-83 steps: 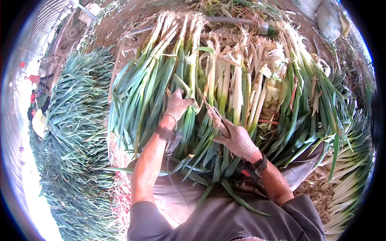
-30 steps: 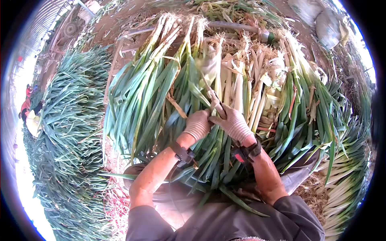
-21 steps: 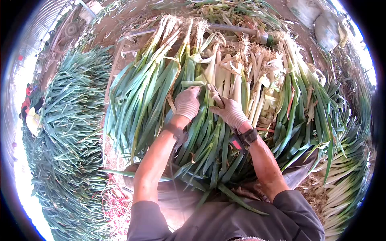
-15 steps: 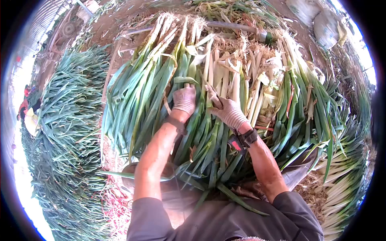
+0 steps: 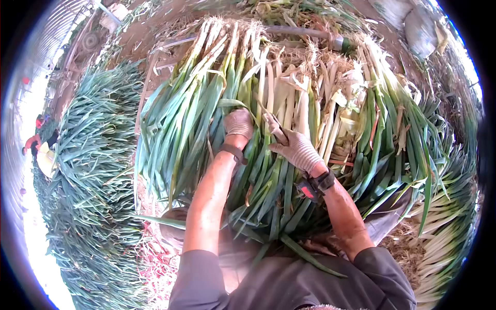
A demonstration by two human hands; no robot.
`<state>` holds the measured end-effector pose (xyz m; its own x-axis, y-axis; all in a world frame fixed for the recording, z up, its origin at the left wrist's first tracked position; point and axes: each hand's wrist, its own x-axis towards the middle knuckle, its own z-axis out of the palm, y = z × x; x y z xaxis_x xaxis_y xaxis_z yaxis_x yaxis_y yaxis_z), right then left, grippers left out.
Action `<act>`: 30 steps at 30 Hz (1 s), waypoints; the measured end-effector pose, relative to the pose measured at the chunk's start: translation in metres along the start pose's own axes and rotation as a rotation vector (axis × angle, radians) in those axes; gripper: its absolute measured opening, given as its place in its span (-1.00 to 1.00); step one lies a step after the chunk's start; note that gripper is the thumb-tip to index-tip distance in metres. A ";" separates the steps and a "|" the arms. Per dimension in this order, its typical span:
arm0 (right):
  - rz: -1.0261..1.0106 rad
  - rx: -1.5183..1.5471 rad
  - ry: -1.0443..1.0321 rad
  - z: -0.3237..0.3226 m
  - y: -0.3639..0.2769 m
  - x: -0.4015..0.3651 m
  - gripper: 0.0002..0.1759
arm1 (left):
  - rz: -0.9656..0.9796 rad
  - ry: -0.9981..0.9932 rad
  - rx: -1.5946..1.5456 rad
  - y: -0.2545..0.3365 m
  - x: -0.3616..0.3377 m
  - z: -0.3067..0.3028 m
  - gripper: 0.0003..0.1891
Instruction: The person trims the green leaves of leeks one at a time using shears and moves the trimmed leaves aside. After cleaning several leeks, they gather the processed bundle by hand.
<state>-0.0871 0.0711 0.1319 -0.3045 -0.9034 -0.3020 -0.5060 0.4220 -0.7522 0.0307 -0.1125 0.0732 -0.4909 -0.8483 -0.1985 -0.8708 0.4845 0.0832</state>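
Note:
My left hand (image 5: 238,124), in a striped knit glove, is closed among the long leaves of the green onions (image 5: 178,129). A bent green leaf (image 5: 232,103) comes out over its knuckles, and the fingertips are turned away from view. My right hand (image 5: 299,151), gloved the same way, grips what looks like a small knife (image 5: 276,129) with a brownish handle, its thin end pointing up and left. Pale stalks (image 5: 304,111) with roots at the far end lie just beyond that hand.
A dense bank of green onions (image 5: 98,181) fills the left side. White-stemmed onions (image 5: 444,248) lie at lower right. A metal pipe (image 5: 299,32) crosses behind the root ends, near grey sacks (image 5: 418,33). Red and white strands (image 5: 157,263) are strewn at lower left.
The leaf over my left hand has gone from lying flat across the fingers to arching above them. My left hand has turned slightly. My right hand keeps its grip almost in place.

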 end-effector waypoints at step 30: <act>0.037 -0.128 0.033 0.005 -0.003 -0.043 -0.45 | 0.056 -0.031 -0.545 -0.008 -0.089 -0.006 -0.60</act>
<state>-0.0687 0.1081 0.1442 -0.3503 -0.8848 -0.3072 -0.5920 0.4633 -0.6595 0.0809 -0.0422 0.0963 -0.5431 -0.8138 -0.2069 -0.7345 0.3410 0.5868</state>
